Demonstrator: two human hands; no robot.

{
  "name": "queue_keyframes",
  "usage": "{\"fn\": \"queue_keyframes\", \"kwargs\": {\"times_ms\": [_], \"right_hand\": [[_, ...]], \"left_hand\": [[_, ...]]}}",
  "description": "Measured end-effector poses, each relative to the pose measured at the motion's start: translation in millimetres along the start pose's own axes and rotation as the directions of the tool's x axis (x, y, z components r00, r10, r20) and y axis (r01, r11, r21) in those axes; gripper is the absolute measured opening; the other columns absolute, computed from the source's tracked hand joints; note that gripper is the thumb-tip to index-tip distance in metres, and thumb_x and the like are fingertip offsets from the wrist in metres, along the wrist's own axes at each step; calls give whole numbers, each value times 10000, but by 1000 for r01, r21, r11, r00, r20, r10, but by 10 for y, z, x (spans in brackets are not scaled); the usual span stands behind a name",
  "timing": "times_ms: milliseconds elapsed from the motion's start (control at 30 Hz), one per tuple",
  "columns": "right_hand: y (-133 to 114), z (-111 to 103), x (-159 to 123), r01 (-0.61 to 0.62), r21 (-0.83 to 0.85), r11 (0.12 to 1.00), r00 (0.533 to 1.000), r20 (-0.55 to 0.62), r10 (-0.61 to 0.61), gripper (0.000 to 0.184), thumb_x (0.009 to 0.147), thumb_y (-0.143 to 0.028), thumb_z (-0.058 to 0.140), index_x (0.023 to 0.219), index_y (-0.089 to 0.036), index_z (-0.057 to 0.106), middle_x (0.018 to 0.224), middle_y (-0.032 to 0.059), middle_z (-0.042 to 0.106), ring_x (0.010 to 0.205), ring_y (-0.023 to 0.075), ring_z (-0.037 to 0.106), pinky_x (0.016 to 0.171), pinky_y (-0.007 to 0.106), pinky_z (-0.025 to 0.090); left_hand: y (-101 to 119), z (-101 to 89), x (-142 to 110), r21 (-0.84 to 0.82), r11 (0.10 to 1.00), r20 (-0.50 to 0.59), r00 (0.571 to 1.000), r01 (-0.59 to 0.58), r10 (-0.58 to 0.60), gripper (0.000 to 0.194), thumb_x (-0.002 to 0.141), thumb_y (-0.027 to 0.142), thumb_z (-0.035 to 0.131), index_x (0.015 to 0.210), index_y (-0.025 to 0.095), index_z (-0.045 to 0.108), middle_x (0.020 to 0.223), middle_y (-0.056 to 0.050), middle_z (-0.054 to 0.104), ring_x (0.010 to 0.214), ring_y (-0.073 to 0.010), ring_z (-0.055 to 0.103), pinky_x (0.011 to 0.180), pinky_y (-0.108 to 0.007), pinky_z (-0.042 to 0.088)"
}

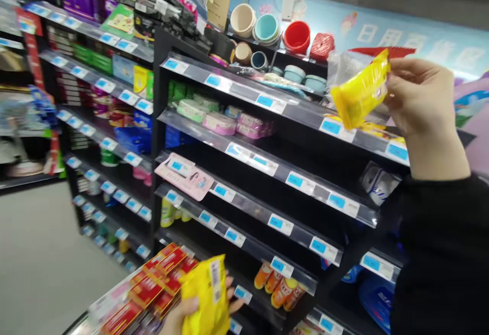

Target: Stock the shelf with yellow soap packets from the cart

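Note:
My right hand (418, 95) is raised in front of the top shelf, its thumb and fingers pinching one end of a small yellow packet (361, 93). Low in the view, my left hand (179, 319) grips a second yellow packet (206, 294) with a barcode label. That packet hides part of the palm, and some fingertips show past its right side. Just left of it lie several red boxes (147, 289) with gold edging. Behind the raised packet, more yellow packets (376, 130) lie on the top shelf (263, 98).
Black shelves with blue price tags span the view. Plastic tubs (216, 118) sit on the second shelf, orange-capped cans (282, 289) lower down. Pots and a red bucket (297, 37) stand up high. Grey floor (34, 253) shows at left; blue bottles (376, 297) sit lower right.

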State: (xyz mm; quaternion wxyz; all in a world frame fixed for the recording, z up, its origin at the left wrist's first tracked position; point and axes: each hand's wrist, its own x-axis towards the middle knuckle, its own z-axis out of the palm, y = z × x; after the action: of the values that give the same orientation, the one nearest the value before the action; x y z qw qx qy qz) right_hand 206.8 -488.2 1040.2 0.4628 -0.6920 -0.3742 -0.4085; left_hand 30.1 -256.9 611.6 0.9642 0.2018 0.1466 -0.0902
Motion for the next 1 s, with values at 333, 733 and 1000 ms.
{"fn": "queue_keyframes", "kwargs": {"times_ms": [333, 733, 1000], "right_hand": [[-19, 1483, -2929, -463, 269, 845, 627, 773, 97, 132, 842, -209, 606, 902, -192, 723, 856, 29, 689, 764, 154, 654, 680, 283, 541], [209, 1823, -4289, -555, 189, 810, 704, 625, 337, 297, 936, -280, 449, 1059, -257, 718, 1025, 72, 682, 1018, 208, 606, 937, 414, 478], [302, 1860, -5064, -996, 82, 28, 80, 738, 670, 837, 724, -496, 711, 1450, -264, 365, 1371, 118, 524, 1271, 283, 509, 1043, 480, 436]], "left_hand": [[-98, 245, -138, 40, 998, 278, 959, 45, -55, 746, 651, 460, 703, 1281, 100, 527, 1220, -185, 634, 1224, -408, 520, 1012, -559, 395], [-434, -437, -113, 66, 994, -109, 989, -93, 100, 579, 598, 283, 735, 1125, 105, 572, 1042, -146, 704, 1018, -316, 654, 868, -398, 512], [-646, -587, 257, 186, 939, -303, 892, -289, 335, 539, 631, 349, 819, 1044, 117, 561, 991, -108, 690, 941, -227, 659, 821, -288, 499]]}}
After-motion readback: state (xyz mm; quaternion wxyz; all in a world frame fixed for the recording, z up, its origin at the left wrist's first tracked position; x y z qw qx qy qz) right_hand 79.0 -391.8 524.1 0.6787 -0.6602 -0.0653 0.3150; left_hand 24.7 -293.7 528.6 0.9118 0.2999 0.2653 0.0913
